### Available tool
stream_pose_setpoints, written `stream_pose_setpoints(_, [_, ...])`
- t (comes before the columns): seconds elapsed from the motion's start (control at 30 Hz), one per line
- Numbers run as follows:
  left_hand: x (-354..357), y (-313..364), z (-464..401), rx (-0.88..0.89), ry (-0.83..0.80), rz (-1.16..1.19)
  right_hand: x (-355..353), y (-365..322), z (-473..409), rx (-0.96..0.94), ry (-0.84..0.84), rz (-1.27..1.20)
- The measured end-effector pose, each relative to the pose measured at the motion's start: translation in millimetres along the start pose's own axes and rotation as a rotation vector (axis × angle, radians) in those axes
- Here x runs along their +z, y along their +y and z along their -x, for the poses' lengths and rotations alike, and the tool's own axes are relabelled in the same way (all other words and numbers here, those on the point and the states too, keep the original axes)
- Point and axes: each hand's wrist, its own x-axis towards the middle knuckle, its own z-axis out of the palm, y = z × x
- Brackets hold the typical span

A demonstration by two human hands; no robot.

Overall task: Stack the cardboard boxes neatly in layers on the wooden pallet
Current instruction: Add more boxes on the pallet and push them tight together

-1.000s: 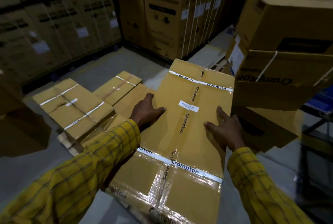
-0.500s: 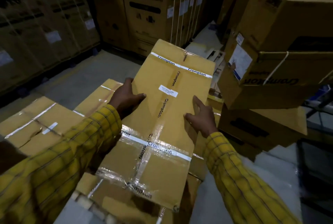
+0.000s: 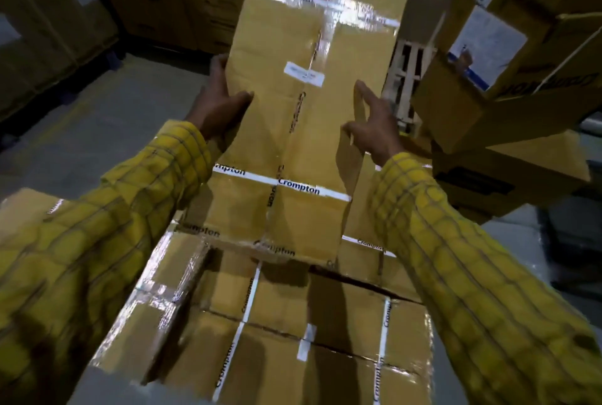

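Long flat cardboard box (image 3: pixel 312 117) held in both my hands, brown corrugated, glossy clear tape crossing the far end, white Crompton-printed tape band across the near part, small white label (image 3: pixel 304 72) mid-face. My left hand (image 3: pixel 220 104) grips the left long edge, thumb on top, fingers wrapped under. My right hand (image 3: pixel 374 126) presses the right edge, fingers spread flat against the side. Box tilted, far end raised, near end touching the stacked boxes (image 3: pixel 293 323) below me. Those lie flat side by side, same brown card, white tape strips, some shiny film.

Versus half a second ago: box is swung more upright and further forward, its near end now over the stack rather than toward me; hands sit at roughly the same spots. Wooden pallet (image 3: pixel 405 78) slats show pale beyond the right edge. Yellow checked sleeves (image 3: pixel 456 258) on both arms.
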Motion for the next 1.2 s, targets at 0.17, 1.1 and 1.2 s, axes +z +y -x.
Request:
stream_pose_setpoints(0.17, [7, -61, -25, 0.041, -0.021, 0.058, 44, 12, -24, -0.021, 0.039, 0.054])
stream_pose_setpoints(1.1, [150, -371, -83, -0.173, -0.384, 0.047, 173, 227, -12, 0.224, -0.087, 0.249])
stream_pose_setpoints(1.2, [151, -362, -68, -0.185, -0.4, -0.001, 182, 239, -1, 0.2, -0.129, 0.29])
